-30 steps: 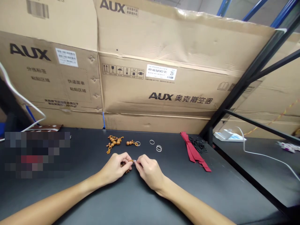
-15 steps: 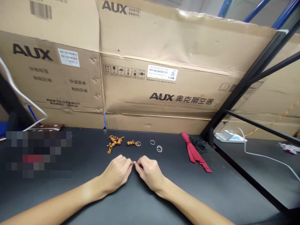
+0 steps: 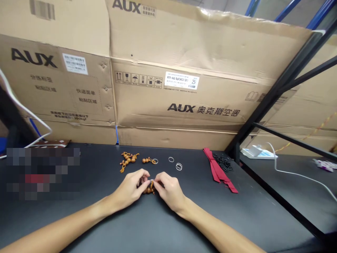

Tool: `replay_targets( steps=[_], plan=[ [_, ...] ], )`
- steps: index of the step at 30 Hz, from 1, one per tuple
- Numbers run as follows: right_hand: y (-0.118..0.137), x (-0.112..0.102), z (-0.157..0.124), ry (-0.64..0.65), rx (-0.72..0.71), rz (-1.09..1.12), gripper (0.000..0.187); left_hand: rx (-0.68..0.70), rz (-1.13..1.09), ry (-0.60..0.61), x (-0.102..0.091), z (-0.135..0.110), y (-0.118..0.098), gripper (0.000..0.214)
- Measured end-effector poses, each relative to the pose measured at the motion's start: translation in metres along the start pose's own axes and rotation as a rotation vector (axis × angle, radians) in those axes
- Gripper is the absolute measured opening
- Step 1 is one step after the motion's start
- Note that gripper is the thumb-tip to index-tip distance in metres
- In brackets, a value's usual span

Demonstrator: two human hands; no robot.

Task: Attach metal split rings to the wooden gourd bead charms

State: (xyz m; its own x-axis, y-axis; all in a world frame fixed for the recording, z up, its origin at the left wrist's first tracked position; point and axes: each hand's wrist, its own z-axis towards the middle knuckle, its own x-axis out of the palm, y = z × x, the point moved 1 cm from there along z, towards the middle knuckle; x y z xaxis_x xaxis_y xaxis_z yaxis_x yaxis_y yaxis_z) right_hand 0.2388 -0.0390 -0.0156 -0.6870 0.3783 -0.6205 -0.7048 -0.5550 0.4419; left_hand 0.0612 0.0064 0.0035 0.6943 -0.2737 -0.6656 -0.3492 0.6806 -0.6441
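My left hand [image 3: 131, 188] and my right hand [image 3: 168, 190] meet over the black table [image 3: 163, 228]. Both pinch a small wooden gourd charm [image 3: 149, 190] with an orange cord and a metal ring at its top. The gourd hangs between my fingertips, just above the table. Beyond my hands lie a cluster of gourd charms [image 3: 127, 159], one gourd charm with a ring [image 3: 149, 161], and loose metal rings [image 3: 178, 166].
Red ribbons [image 3: 218, 170] and a pile of black rings [image 3: 223, 162] lie at the table's right back. Large AUX cardboard boxes [image 3: 181, 77] stand along the back edge. A black shelf frame [image 3: 276, 91] rises right; a white cable [image 3: 297, 175] crosses the neighbouring table.
My fingers have shifted on the charm; the gourd, hidden half a second ago, now shows hanging below my fingertips. Both hands stay in the same spot.
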Motion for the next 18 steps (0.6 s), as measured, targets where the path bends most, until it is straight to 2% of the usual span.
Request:
replay_targets(
  steps=[5,9,12,18],
  plan=[
    [0.003,-0.002,0.004,0.030,0.035,0.083,0.015,-0.014,-0.021,0.050,-0.002,0.004,0.001,0.025],
    [0.008,-0.006,0.009,-0.006,0.175,0.233,0.010,-0.056,-0.033,0.007,-0.003,0.004,0.001,0.027],
    [0.011,-0.008,0.010,-0.006,0.245,0.236,0.015,-0.064,-0.069,-0.010,-0.004,0.003,0.000,0.028],
    [0.011,-0.005,0.009,0.054,0.158,0.155,0.009,-0.034,-0.105,-0.007,-0.005,0.003,-0.002,0.026]
  ],
)
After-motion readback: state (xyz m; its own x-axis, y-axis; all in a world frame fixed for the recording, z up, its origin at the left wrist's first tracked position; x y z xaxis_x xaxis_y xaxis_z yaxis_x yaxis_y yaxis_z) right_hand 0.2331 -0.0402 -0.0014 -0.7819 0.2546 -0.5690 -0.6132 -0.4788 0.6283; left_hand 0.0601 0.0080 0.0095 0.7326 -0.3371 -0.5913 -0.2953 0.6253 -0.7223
